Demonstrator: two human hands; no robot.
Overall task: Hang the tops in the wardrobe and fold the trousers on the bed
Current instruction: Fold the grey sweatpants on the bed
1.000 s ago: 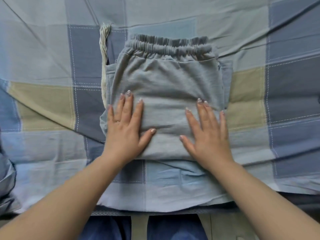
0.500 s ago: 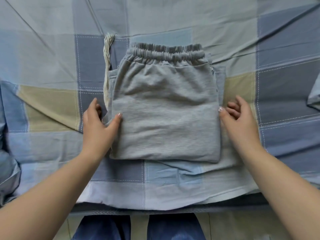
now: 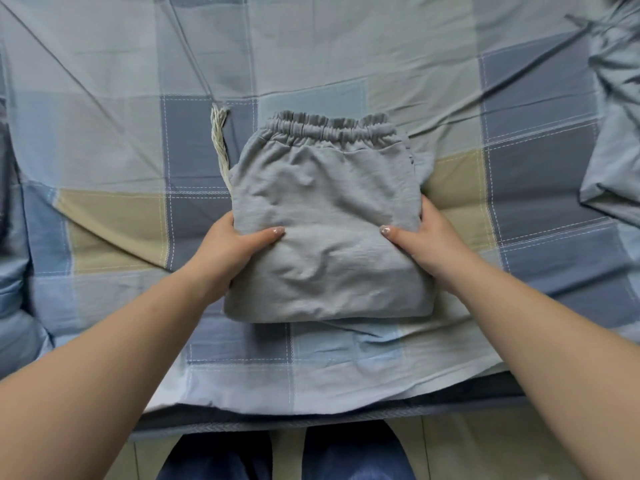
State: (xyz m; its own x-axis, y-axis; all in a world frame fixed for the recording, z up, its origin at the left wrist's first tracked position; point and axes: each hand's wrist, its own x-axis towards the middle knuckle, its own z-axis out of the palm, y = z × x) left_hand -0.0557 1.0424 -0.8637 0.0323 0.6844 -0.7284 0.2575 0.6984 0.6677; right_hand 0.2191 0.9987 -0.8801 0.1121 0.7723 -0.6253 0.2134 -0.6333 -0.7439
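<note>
Grey folded trousers (image 3: pixel 329 237) on checked bedsheet (image 3: pixel 346 57); left hand (image 3: pixel 225 247), right hand (image 3: pixel 429 244) clasp sides; no readable label.

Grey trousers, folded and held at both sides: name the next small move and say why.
Probably lift the grey trousers off the checked bedsheet to set them aside. They already look folded into a compact bundle, and the left hand and right hand grip opposite edges, thumbs on top.

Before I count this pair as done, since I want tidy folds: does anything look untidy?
Mostly neat. The grey trousers sit folded square, gripped by the left hand and right hand. Only the cream drawstring trails loose beyond their left edge onto the bedsheet.
</note>
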